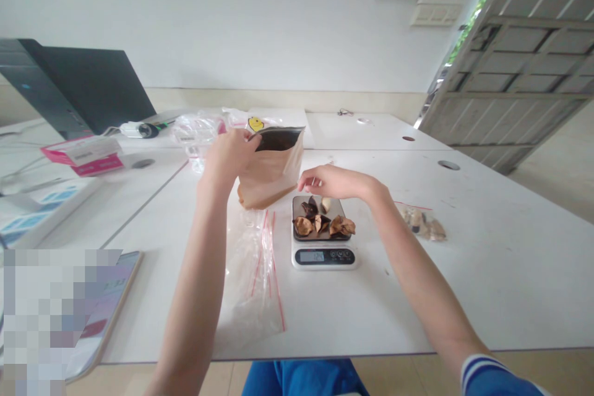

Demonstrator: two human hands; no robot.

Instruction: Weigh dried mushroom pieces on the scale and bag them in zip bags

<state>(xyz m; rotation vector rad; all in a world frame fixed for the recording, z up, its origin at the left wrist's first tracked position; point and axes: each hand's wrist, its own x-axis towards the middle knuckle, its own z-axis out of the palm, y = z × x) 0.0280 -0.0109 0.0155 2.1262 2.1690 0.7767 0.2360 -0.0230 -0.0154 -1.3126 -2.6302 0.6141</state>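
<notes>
My left hand grips the upper left edge of a brown kraft paper pouch with a clear front panel. The pouch's mouth gapes, showing a dark inside. Just right of the pouch, my right hand hovers above a white digital kitchen scale; its fingers are loosely curled and apart, with nothing visible in them. Several brown dried pieces lie on the scale's platform, along with one pale piece. The scale's display appears to read 124.
Clear zip bags with red seals lie left of the scale. A filled zip bag rests to its right. Farther left are plastic packaging, a pink and white box, a black computer case and a tablet.
</notes>
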